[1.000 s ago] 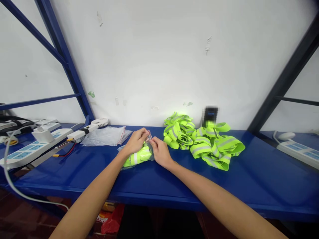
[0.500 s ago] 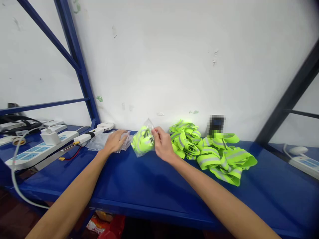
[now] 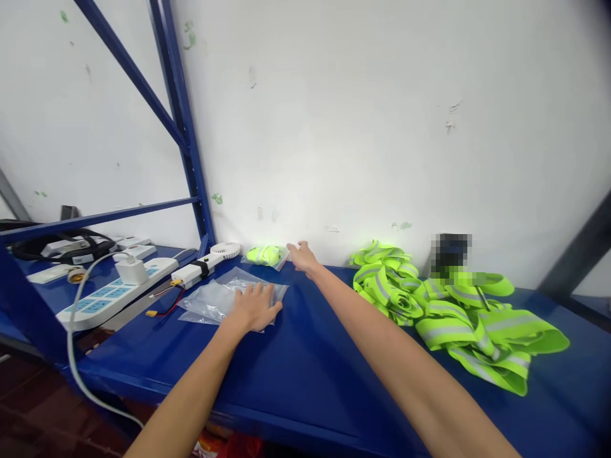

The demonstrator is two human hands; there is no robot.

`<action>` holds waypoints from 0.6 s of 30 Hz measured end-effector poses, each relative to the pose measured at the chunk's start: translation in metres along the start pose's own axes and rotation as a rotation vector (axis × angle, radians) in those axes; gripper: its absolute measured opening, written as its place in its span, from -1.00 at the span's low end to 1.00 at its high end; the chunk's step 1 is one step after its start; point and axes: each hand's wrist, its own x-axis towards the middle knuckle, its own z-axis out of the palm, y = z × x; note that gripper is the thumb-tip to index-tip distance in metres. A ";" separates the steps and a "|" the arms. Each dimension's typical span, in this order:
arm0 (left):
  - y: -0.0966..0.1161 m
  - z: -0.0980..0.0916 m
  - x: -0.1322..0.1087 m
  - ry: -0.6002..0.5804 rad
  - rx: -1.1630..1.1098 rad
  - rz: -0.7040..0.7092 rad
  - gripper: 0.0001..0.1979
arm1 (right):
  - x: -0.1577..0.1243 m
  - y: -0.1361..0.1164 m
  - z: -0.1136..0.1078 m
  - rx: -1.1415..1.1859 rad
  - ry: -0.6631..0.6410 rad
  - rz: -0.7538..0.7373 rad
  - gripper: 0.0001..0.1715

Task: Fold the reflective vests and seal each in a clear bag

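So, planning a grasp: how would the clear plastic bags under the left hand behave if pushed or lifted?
Probably floppy, light: the clear plastic bags lie thin and crinkled under the left hand. Glossy film likely slips on the blue shelf.

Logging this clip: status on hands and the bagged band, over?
Left hand open, flat on clear bags. Right hand open beside bagged band. Loose bands piled apart, further right.

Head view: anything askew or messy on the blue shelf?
Nothing damaged or spilled. The loose reflective bands lie in a tangled heap right of the right hand, unlike the one bagged band by the wall. A white cable droops over the shelf edge at left.
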 end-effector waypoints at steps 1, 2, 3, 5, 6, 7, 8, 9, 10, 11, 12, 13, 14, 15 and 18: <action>0.000 0.003 0.000 0.014 0.013 -0.010 -0.33 | -0.005 0.004 -0.005 -0.058 -0.009 -0.015 -0.47; 0.000 0.005 0.001 0.027 0.024 -0.023 -0.33 | -0.011 0.006 -0.012 -0.120 -0.019 -0.059 -0.48; 0.000 0.007 0.003 0.039 0.031 -0.037 -0.32 | -0.018 0.006 -0.022 -0.191 -0.033 -0.122 -0.52; -0.001 0.009 0.006 0.076 0.033 -0.052 -0.31 | -0.031 0.001 -0.048 -0.452 -0.108 -0.315 -0.61; -0.001 0.009 0.008 0.099 0.031 -0.050 -0.31 | -0.037 -0.003 -0.065 -0.573 -0.139 -0.378 -0.63; -0.002 0.009 0.009 0.125 0.030 -0.043 -0.32 | -0.043 -0.007 -0.083 -0.679 -0.155 -0.406 -0.62; -0.002 0.009 0.010 0.151 0.031 -0.034 -0.32 | -0.047 -0.011 -0.103 -0.778 -0.161 -0.396 -0.62; -0.003 0.008 0.010 0.176 0.033 -0.024 -0.32 | -0.052 -0.013 -0.124 -0.869 -0.167 -0.351 -0.61; -0.003 0.006 0.010 0.201 0.039 -0.016 -0.33 | -0.057 -0.014 -0.145 -0.953 -0.174 -0.284 -0.62; -0.003 0.005 0.010 0.235 0.046 -0.010 -0.34 | -0.062 -0.012 -0.164 -1.028 -0.190 -0.210 -0.63; -0.001 0.003 0.009 0.284 0.054 -0.001 -0.35 | -0.067 -0.009 -0.182 -1.100 -0.194 -0.133 -0.65; 0.002 0.000 0.008 0.346 0.058 0.018 -0.37 | -0.073 -0.003 -0.196 -1.159 -0.218 -0.057 -0.65; 0.007 -0.002 0.007 0.416 0.055 0.053 -0.40 | -0.080 0.004 -0.207 -1.182 -0.266 0.012 -0.63; 0.014 -0.004 0.006 0.485 0.039 0.107 -0.44 | -0.087 0.012 -0.214 -1.169 -0.312 0.059 -0.58; 0.047 -0.007 0.000 0.574 -0.089 0.387 -0.57 | -0.108 0.034 -0.214 -0.966 -0.323 -0.060 -0.46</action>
